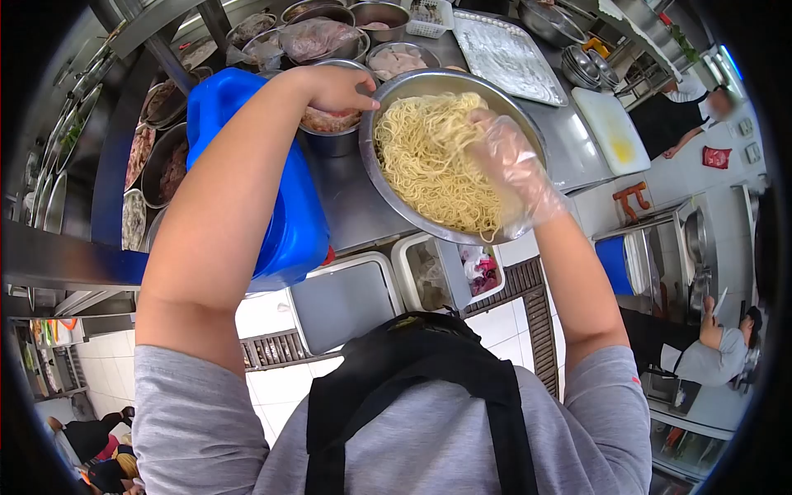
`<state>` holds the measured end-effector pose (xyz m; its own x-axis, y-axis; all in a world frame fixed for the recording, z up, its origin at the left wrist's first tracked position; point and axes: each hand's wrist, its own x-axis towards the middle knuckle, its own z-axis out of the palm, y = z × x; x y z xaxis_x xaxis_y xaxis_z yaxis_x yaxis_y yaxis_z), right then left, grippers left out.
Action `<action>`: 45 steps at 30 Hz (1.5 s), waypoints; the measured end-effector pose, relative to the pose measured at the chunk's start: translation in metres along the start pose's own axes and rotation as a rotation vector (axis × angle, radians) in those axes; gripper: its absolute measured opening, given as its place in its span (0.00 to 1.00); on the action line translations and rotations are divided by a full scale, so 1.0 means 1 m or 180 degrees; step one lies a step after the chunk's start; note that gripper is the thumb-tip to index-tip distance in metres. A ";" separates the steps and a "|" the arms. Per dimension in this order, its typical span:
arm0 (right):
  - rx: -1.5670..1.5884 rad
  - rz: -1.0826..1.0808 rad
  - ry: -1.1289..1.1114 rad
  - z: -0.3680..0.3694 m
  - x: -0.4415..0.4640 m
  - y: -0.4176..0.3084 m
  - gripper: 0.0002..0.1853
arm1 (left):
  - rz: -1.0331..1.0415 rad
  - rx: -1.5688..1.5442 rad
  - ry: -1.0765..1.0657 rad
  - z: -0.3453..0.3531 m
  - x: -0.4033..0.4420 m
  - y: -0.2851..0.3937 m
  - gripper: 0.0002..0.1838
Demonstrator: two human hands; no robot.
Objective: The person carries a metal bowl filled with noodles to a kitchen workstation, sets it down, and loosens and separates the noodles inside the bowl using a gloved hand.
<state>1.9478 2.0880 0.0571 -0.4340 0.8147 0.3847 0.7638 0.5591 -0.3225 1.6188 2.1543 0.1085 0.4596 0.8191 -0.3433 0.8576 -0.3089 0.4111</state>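
A wide metal bowl point(369, 157) full of thin yellow noodles point(425, 161) sits at the edge of the steel counter. My left hand point(340, 89) is bare and has its fingers on the bowl's left rim. Inside the bowl, my right hand point(507, 161), in a clear plastic glove, is closed around some noodles; motion smears it slightly. A few strands hang over the near rim. Beneath my left forearm stands a blue plastic jug point(285, 214). A metal pot of minced meat point(330, 121) is just left of the bowl.
Several metal bowls of raw meat point(400, 59) crowd the back left. A metal tray point(510, 58) and a white cutting board point(601, 132) lie to the right. Below the counter are a grey-lidded bin point(342, 301) and an open bin point(483, 276). Other people point(709, 355) stand farther off.
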 end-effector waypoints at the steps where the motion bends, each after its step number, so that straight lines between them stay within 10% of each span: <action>1: 0.0000 0.0010 -0.0005 -0.002 0.008 0.010 0.25 | 0.0078 -0.0077 0.0082 0.001 0.000 0.000 0.35; 3: 0.0271 0.1030 -0.0347 -0.007 0.023 0.019 0.30 | -0.0063 0.0000 0.0004 -0.002 -0.005 0.007 0.32; 8: 0.0690 0.0578 -0.0425 -0.036 0.030 0.020 0.31 | -0.0107 0.0073 0.0034 -0.001 -0.002 0.004 0.30; 13: 0.0720 0.1511 0.0303 -0.054 0.042 0.007 0.17 | 0.0039 0.0105 0.0050 0.000 0.000 0.001 0.36; 17: 0.0353 0.1045 -0.0505 -0.007 0.034 -0.015 0.15 | -0.0156 -0.0039 -0.0143 -0.002 -0.001 0.011 0.31; 19: -0.1033 -0.0845 0.0604 0.044 0.032 0.008 0.18 | -0.0169 -0.0059 -0.0066 -0.003 -0.003 0.012 0.30; 25: -0.0278 0.0622 -0.0811 -0.035 0.037 -0.050 0.18 | -0.0179 -0.0036 -0.0104 -0.004 -0.004 0.010 0.31; 29: 0.0212 0.0433 0.0289 -0.040 0.023 -0.034 0.25 | -0.0178 0.0060 -0.0070 -0.003 -0.007 0.009 0.31; 31: 0.2290 0.0985 0.0062 0.003 0.003 0.013 0.25 | -0.0172 0.0258 -0.0029 -0.005 -0.010 0.017 0.31; 35: 0.0761 -0.0813 0.0100 0.012 -0.016 -0.020 0.20 | 0.0053 0.0349 0.0134 -0.003 -0.006 0.010 0.31; 39: 0.0114 0.0833 -0.0862 0.006 -0.003 -0.012 0.15 | -0.0131 0.0038 -0.0045 -0.002 -0.005 0.009 0.33; 43: 0.1371 -0.0014 0.0292 0.025 -0.016 -0.023 0.11 | -0.0094 0.0276 -0.0002 -0.006 -0.007 0.015 0.30; 44: 0.3115 0.1168 -0.0504 0.018 -0.016 -0.020 0.10 | -0.0080 0.0279 -0.0023 -0.004 -0.008 0.014 0.30; 45: 0.3205 0.0927 -0.0479 0.019 -0.010 -0.008 0.10 | -0.0114 0.0086 -0.0032 -0.003 -0.006 0.011 0.30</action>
<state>1.9371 2.0789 0.0396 -0.4053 0.9099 0.0881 0.1295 0.1525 -0.9798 1.6251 2.1473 0.1180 0.4307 0.8250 -0.3660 0.8794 -0.2925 0.3756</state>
